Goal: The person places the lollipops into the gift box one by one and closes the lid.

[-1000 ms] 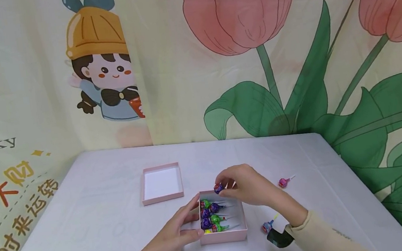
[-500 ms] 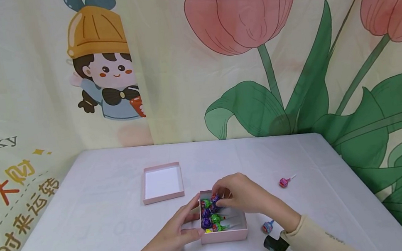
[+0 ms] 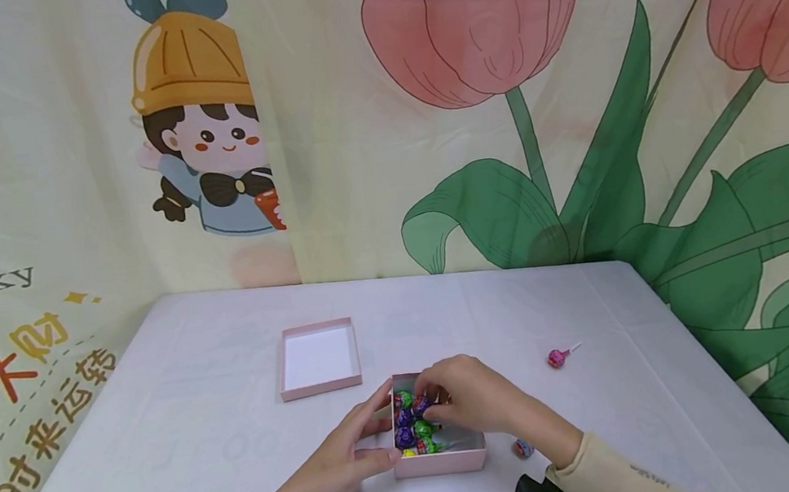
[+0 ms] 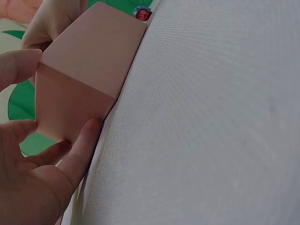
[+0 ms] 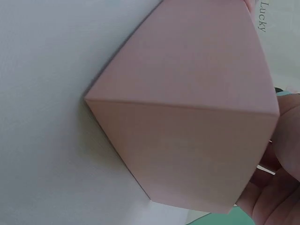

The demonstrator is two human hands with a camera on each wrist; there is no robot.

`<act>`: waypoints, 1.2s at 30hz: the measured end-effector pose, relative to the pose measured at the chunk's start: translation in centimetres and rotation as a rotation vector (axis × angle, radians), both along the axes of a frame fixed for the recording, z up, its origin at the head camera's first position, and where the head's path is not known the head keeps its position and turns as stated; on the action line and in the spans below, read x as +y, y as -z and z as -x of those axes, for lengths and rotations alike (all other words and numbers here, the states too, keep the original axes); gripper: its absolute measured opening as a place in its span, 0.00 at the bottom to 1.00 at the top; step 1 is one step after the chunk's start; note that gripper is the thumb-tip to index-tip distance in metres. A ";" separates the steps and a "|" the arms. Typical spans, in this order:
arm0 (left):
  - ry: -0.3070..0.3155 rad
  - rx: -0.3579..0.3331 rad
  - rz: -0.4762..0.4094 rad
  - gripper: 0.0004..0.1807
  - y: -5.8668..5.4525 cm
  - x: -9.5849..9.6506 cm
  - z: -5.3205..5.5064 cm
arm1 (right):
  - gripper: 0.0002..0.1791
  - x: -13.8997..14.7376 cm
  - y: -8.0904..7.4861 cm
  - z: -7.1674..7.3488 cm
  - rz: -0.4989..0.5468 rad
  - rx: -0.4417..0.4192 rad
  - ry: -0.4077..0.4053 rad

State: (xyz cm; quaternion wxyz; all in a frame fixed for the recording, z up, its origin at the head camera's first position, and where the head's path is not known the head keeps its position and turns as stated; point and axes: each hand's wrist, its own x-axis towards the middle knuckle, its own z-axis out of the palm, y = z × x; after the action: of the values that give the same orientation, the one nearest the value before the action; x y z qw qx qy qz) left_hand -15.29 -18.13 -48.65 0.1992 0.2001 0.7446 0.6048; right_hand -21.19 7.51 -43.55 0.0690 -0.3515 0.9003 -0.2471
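On the white table a pink box point(image 3: 442, 462) holds several lollipops, with purple, green and yellow wrappers on view. My left hand point(image 3: 339, 455) steadies it from the left. The thumb is at the near corner, and the fingers point(image 4: 86, 136) spread over the left wall in the left wrist view. My right hand point(image 3: 475, 392) reaches over the box's right side and pinches a purple-wrapped lollipop point(image 3: 422, 405) among the others. The lollipop's stick is hidden by the hand. The right wrist view shows mostly the box's outer walls.
The pink box lid point(image 3: 320, 359) lies upturned behind and left of the box. A pink lollipop point(image 3: 558, 357) lies to the right. A blue-wrapped lollipop point(image 3: 523, 448) sits near the right forearm, partly covered by it. A printed cloth point(image 3: 335, 122) hangs behind the table.
My right hand has lowered the purple lollipop from above the box's far edge into the box, coming toward me. My left hand and the box stay put.
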 end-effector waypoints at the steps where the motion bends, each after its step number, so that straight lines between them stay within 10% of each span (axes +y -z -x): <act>1: -0.001 -0.003 0.000 0.47 0.0 0.0 0.0 | 0.10 0.0 0.0 -0.1 -0.007 0.006 0.002; 36: -0.014 -0.025 0.014 0.48 0.1 0.2 0.2 | 0.14 0.0 0.7 0.0 -0.115 0.088 -0.023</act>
State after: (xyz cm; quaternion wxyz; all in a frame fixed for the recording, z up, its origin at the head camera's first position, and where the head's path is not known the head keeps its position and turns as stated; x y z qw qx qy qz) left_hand -15.52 -17.97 -48.77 0.2058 0.1858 0.7478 0.6033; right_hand -21.22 7.49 -44.26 0.0525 -0.3678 0.9111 -0.1784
